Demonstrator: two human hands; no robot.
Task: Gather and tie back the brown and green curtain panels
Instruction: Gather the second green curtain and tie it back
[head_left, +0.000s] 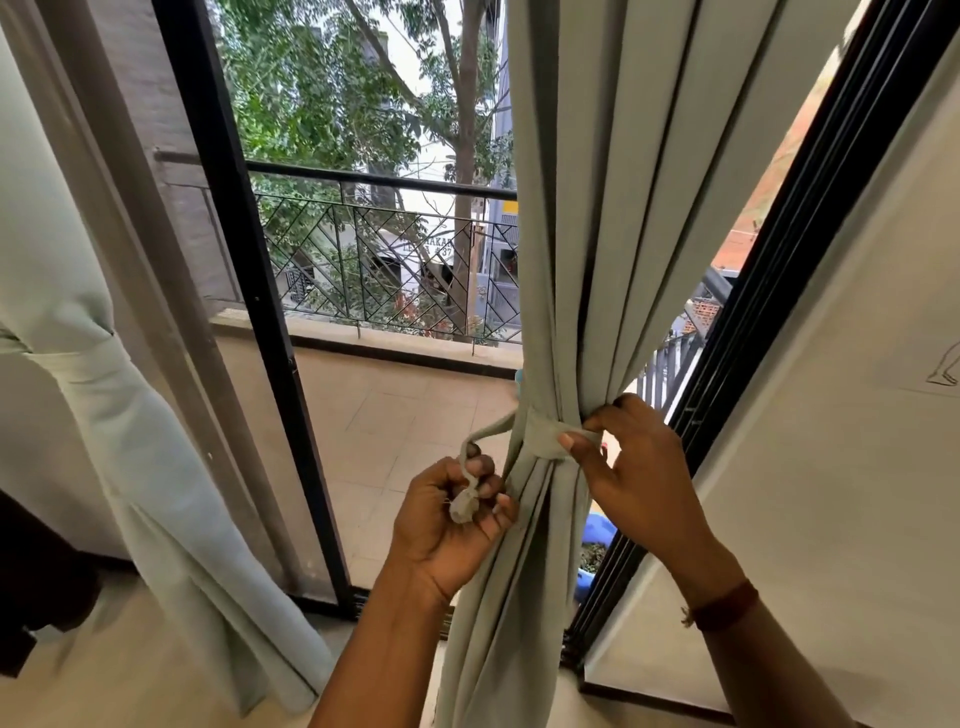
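Observation:
A pale green curtain panel (613, 218) hangs right of centre, gathered into folds at waist height by a matching fabric tie-back (543, 436) wrapped around it. My left hand (447, 525) grips the knotted loose end of the tie-back (464, 506), pulled out to the left of the curtain. My right hand (634, 462) pinches the wrapped band against the curtain's right side between thumb and fingers. At the far left a second pale green panel (93, 395) hangs bound by its own band, with a brownish panel (156, 291) beside it.
A black sliding door frame (244, 291) stands between the two panels, opening onto a tiled balcony (405, 415) with a black metal railing (379, 260). A white wall (841, 415) lies to the right. A blue object (597, 535) sits low behind the curtain.

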